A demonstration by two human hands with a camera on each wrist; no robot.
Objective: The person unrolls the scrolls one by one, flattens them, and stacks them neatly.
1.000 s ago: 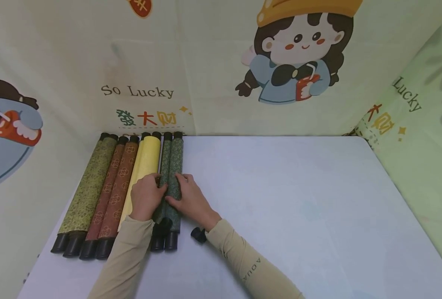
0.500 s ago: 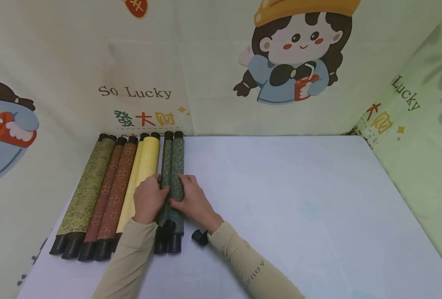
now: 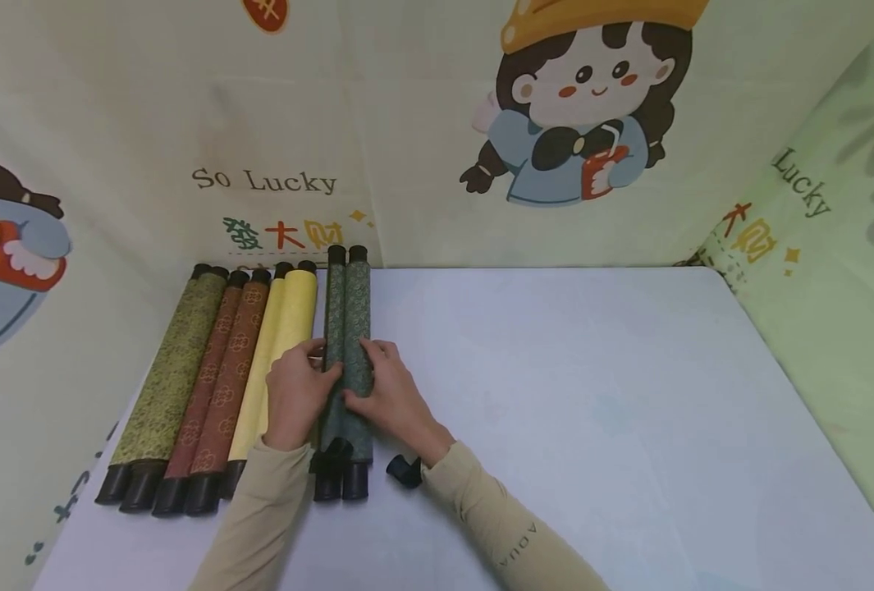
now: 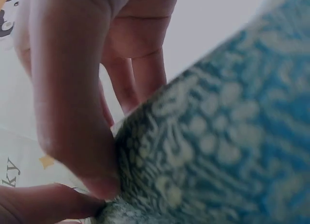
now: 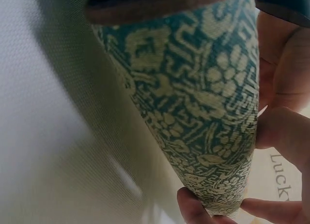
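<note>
A dark green patterned scroll (image 3: 358,312) with two rolls side by side and black end knobs lies between both hands. My left hand (image 3: 296,394) grips its left roll, thumb on top and fingers down the outer side. The right roll is held by my right hand (image 3: 395,402), thumb near the seam and fingers along the outer edge. In the right wrist view, fingertips (image 5: 191,207) pinch the patterned cloth roll (image 5: 193,98). Patterned cloth (image 4: 203,137) fills much of the left wrist view, with the left thumb and fingers against its edge. The scroll's far knobs overlap the backdrop.
Left of the green scroll lie a yellow scroll (image 3: 299,308), a brown-red scroll (image 3: 230,386) and an olive scroll (image 3: 159,394), all on the white table (image 3: 592,410). A printed cloth backdrop (image 3: 422,164) stands behind the table. A black wrist camera (image 3: 404,471) sits at the right cuff.
Both hands have shifted slightly right with the green scroll, widening the gap to the yellow one. Its far end now appears higher in view, past the table's back edge.
</note>
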